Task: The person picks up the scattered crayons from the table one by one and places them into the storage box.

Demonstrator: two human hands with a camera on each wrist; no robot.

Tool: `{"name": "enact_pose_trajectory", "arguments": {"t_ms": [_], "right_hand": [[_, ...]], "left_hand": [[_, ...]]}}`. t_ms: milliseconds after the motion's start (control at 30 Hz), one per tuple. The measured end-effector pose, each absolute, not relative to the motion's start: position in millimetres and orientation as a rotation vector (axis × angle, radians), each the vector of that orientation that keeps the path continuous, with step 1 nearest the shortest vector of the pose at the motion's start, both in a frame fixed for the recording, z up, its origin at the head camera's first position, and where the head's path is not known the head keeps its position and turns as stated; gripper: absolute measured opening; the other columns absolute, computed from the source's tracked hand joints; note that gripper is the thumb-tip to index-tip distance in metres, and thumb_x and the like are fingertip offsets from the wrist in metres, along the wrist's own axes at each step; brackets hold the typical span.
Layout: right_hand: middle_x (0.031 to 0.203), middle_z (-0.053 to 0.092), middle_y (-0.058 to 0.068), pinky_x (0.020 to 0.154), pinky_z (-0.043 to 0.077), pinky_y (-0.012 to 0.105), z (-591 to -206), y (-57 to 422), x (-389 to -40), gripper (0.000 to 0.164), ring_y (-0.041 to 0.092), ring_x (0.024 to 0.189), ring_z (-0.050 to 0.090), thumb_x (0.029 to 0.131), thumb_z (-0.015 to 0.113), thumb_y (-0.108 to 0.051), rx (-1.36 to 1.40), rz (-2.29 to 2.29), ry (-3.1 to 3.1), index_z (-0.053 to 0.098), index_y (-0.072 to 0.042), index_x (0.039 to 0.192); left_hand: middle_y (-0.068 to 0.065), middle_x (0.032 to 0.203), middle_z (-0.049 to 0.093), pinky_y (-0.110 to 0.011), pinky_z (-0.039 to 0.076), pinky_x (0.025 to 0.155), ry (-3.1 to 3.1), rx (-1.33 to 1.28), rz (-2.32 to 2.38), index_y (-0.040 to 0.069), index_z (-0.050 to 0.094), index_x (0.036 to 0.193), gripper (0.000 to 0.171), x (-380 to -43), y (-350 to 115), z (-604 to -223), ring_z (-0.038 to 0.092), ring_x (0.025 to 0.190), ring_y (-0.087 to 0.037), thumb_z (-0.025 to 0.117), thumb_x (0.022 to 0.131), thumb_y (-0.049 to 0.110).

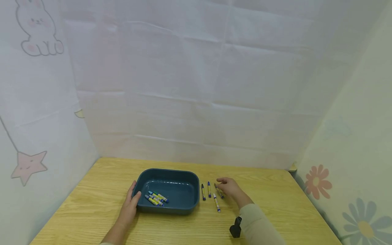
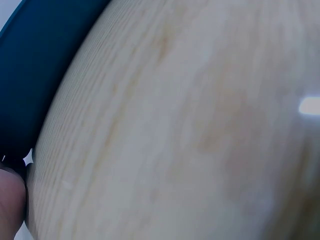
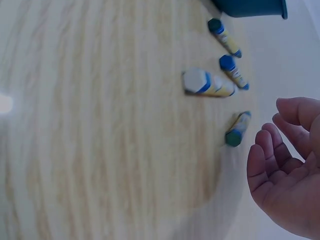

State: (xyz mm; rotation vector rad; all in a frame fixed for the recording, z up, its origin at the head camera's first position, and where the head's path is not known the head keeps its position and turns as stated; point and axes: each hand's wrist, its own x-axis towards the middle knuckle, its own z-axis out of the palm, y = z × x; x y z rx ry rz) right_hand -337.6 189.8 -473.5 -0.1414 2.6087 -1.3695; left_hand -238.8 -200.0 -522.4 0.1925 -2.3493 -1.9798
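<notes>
A dark teal plastic basin (image 1: 168,210) stands on the table, with several crayons (image 1: 156,198) in yellow-and-blue wrappers lying in its front left part. My left hand (image 1: 130,206) grips the basin's left side, thumb at the rim and fingers along the outer wall. To the right of the basin lie a dark-tipped crayon (image 1: 203,192), a blue crayon (image 1: 209,189), a white crayon (image 1: 216,202) and a green crayon (image 3: 238,129). Just over the green one hovers my right hand (image 1: 231,189). In the right wrist view its fingers are loosely bent with nothing between them.
The pale wooden table (image 1: 171,231) ends at a white cloth backdrop (image 1: 183,102), with printed cloth walls at both sides. A black wrist-camera mount (image 1: 235,228) sticks out beside the right sleeve (image 1: 258,224).
</notes>
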Motion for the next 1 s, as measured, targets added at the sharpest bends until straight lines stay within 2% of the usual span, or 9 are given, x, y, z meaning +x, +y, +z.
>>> {"name": "enact_pose_trajectory", "arguments": {"t_ms": [167, 333, 467, 700, 800, 900, 1000], "right_hand": [[0.119, 0.063, 0.023, 0.084, 0.054, 0.041, -483.7, 194.9, -335.9, 0.038, 0.03, 0.102, 0.061, 0.092, 0.062, -0.012, -0.092, -1.318, 2.68, 0.06, 0.005, 0.125], [0.108, 0.065, 0.021, 0.08, 0.054, 0.04, -494.4, 194.3, -337.6, 0.041, 0.027, 0.093, 0.062, 0.087, 0.066, -0.016, -0.142, -1.223, 2.758, 0.061, 0.006, 0.122], [0.109, 0.066, 0.018, 0.086, 0.054, 0.046, -500.9, 189.1, -340.4, 0.042, 0.03, 0.099, 0.062, 0.083, 0.071, -0.015, -0.119, -1.142, 2.81, 0.063, 0.004, 0.12], [0.103, 0.067, 0.015, 0.087, 0.052, 0.047, -500.3, 177.6, -339.6, 0.032, 0.029, 0.094, 0.061, 0.085, 0.068, -0.008, -0.055, -1.006, 2.887, 0.065, 0.002, 0.115], [0.108, 0.067, 0.017, 0.092, 0.051, 0.05, -500.7, 176.7, -341.0, 0.032, 0.032, 0.101, 0.062, 0.085, 0.066, -0.006, -0.045, -1.0, 2.902, 0.066, 0.002, 0.115], [0.115, 0.066, 0.022, 0.089, 0.052, 0.048, -501.8, 178.9, -344.3, 0.034, 0.033, 0.103, 0.062, 0.084, 0.065, -0.006, -0.041, -1.047, 2.883, 0.066, 0.003, 0.117], [0.117, 0.065, 0.022, 0.075, 0.053, 0.038, -499.3, 181.3, -347.1, 0.037, 0.027, 0.091, 0.061, 0.087, 0.062, -0.006, -0.031, -1.169, 2.808, 0.063, 0.003, 0.123]], "left_hand": [[-0.018, 0.165, 0.001, -0.067, 0.003, 0.118, -2.359, 0.196, -1.959, 0.015, 0.001, 0.159, 0.068, -236.8, -200.2, -521.3, -0.002, 0.15, -0.046, 0.037, 0.105, 0.036], [-0.019, 0.165, 0.001, -0.067, 0.003, 0.118, -2.353, 0.192, -1.955, 0.014, 0.001, 0.159, 0.068, -235.4, -201.8, -520.6, -0.001, 0.15, -0.046, 0.037, 0.105, 0.035], [-0.019, 0.165, 0.0, -0.067, 0.003, 0.118, -2.349, 0.197, -1.963, 0.015, 0.0, 0.159, 0.068, -234.3, -202.8, -520.6, -0.002, 0.15, -0.047, 0.037, 0.105, 0.036], [-0.02, 0.165, 0.001, -0.068, 0.003, 0.117, -2.346, 0.186, -1.961, 0.013, 0.001, 0.159, 0.068, -233.4, -202.9, -521.0, -0.002, 0.15, -0.047, 0.036, 0.105, 0.035], [-0.02, 0.165, 0.001, -0.068, 0.003, 0.117, -2.349, 0.193, -1.96, 0.013, 0.001, 0.159, 0.068, -233.5, -202.9, -521.0, -0.002, 0.15, -0.047, 0.037, 0.105, 0.035], [-0.019, 0.165, 0.001, -0.067, 0.003, 0.117, -2.353, 0.194, -1.959, 0.014, 0.001, 0.159, 0.068, -233.9, -202.8, -520.7, -0.002, 0.15, -0.047, 0.037, 0.105, 0.035], [-0.019, 0.165, 0.0, -0.067, 0.003, 0.118, -2.348, 0.186, -1.962, 0.013, 0.001, 0.159, 0.068, -234.4, -202.9, -520.0, -0.002, 0.15, -0.046, 0.037, 0.105, 0.034]]}}
